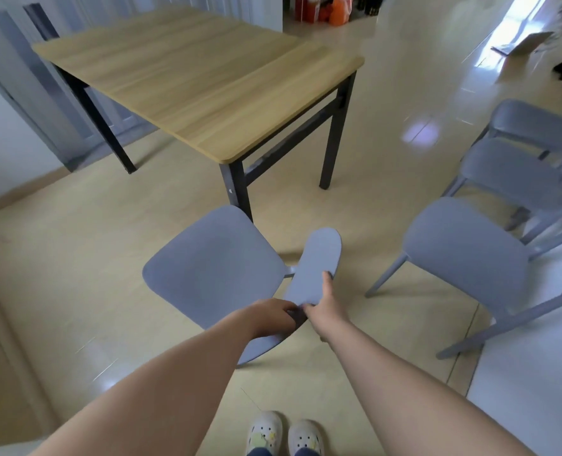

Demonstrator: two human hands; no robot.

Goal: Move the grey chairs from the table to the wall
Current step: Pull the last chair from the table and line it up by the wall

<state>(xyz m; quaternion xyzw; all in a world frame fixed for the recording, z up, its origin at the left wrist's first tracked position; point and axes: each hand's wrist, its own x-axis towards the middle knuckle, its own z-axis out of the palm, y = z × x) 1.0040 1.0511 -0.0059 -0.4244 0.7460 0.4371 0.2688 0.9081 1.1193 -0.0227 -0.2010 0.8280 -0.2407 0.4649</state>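
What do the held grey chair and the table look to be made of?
Held grey chair: likely moulded plastic, matte; seat and backrest are smooth, uniformly coloured, with rounded edges. Table: light wood-grain top, probably laminate given the even streaks and thin edge; its black legs look like painted square metal tubing.

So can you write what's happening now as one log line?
step: moving chair | hands: left, right both on chair back | three chairs at right | table behind
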